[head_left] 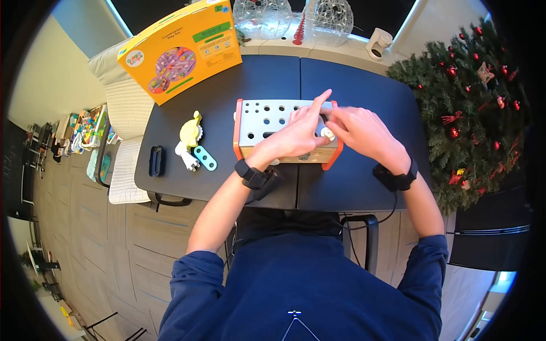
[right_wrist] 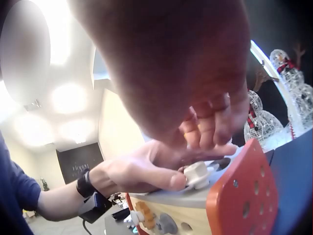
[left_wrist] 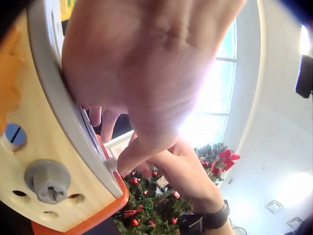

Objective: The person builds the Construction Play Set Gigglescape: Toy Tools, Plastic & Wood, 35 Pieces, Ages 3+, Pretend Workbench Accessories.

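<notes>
A toy workbench (head_left: 255, 116) with a grey, hole-dotted top, wooden sides and red-orange end panels (right_wrist: 244, 196) stands on the dark table. My left hand (head_left: 296, 135) lies over the right part of the top, fingers extended. Its thumb is right at a white hexagonal nut-like piece (right_wrist: 197, 174) on the top. Over the right end panel hovers my right hand (head_left: 367, 133), loosely bent fingers close to the left fingers, with nothing visible between them. On the wooden side sit a grey cross-slotted bolt (left_wrist: 48, 181) and an orange gear (right_wrist: 145, 214).
Left on the table (head_left: 364, 85) lie a yellow toy piece (head_left: 190, 133), a white piece (head_left: 185, 156), a teal two-hole strip (head_left: 205, 158) and a black tray (head_left: 156, 161). A yellow box (head_left: 219, 48) stands behind; a decorated tree (head_left: 432, 74) borders the right side.
</notes>
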Tool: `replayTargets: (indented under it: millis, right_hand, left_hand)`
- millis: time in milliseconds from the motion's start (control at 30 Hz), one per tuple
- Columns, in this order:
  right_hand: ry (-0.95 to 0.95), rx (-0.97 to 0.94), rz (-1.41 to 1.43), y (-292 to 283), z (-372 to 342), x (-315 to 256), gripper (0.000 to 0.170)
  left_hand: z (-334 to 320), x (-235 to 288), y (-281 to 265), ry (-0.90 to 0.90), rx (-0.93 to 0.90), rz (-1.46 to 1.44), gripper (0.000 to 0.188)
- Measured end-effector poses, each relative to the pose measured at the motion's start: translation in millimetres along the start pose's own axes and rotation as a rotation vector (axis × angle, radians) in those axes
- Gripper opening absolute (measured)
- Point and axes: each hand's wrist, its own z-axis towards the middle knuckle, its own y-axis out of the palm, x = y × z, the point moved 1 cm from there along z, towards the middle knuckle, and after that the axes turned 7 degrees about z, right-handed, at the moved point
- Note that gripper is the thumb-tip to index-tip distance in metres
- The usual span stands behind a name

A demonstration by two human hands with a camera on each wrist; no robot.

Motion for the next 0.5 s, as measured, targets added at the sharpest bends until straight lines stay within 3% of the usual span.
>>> replayTargets:
  millis: [33,167,267,367,467,500]
  right_hand:
    - [-0.106,0.061,0.129,-1,-4,4,0.014]
    - [-0.328,-0.001,0.153,15,-2,21,0.015]
    - [-0.192,-0.009,0.150,13,2,14,0.016]
    - [0.073,-0.021,-0.060,17,10,7,0.022]
    - [0.031,-0.010,-0.296,23,8,15,0.028]
    - [0.022,0.000,-0.241,20,6,16,0.026]
  left_hand:
    - [1,-4,-2,0.028,-0.020,-0.050,0.112]
    - [3,-8,-9,0.066,-0.080,-0.105,0.112]
    - [0,8,-8,0.000,-0.064,0.041,0.113]
    - [2,6,4,-0.006,0.015,0.137,0.113]
    - [3,4,4,-0.022,0.028,0.134,0.112]
    - [3,5,2,-0.038,0.017,0.123,0.111]
